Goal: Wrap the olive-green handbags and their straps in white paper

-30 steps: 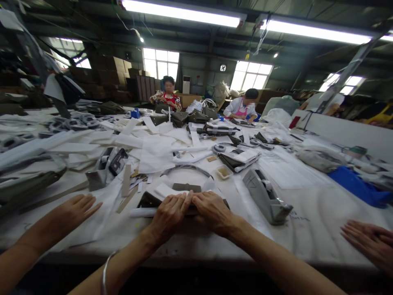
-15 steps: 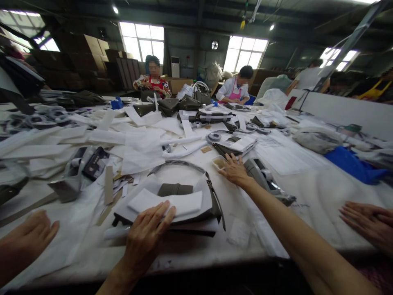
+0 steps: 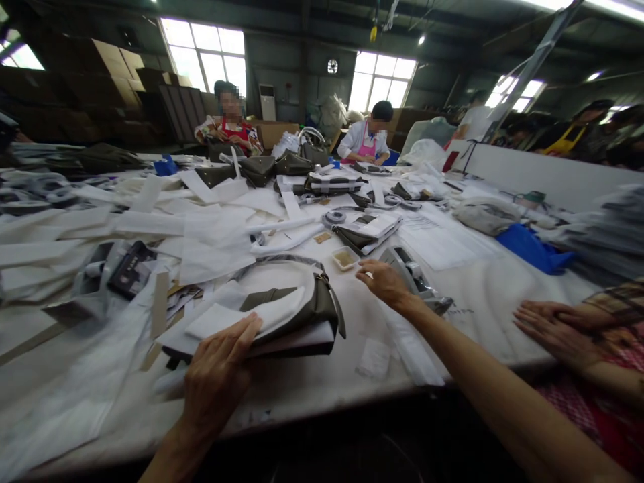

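A dark olive handbag (image 3: pixel 322 302) lies near the front edge of the table, its handle arched behind it and a white foam sheet (image 3: pixel 276 312) over its front. My left hand (image 3: pixel 219 362) grips the bag's near left side, fingers on top of the sheet and thumb hidden beneath. To the right, my right hand (image 3: pixel 385 282) hovers by a small white dish (image 3: pixel 345 257) with something yellowish in it. Its fingers are drawn together; whether anything is between them is too small to tell. Just beyond that hand is a grey tape-dispenser-like object (image 3: pixel 406 265).
A co-worker's hands (image 3: pixel 558 329) rest together at the right table edge. White sheets (image 3: pixel 216 235) and a dark box (image 3: pixel 131 268) cover the left side. Another wrapped bag (image 3: pixel 369 231) lies behind the dish. Two people work across the table. A blue piece (image 3: pixel 533 248) lies right.
My right hand has drawn back from the dish and its fingers have come together. My left hand now grips the bag, which is tilted. The other person's hand at the left has left view.
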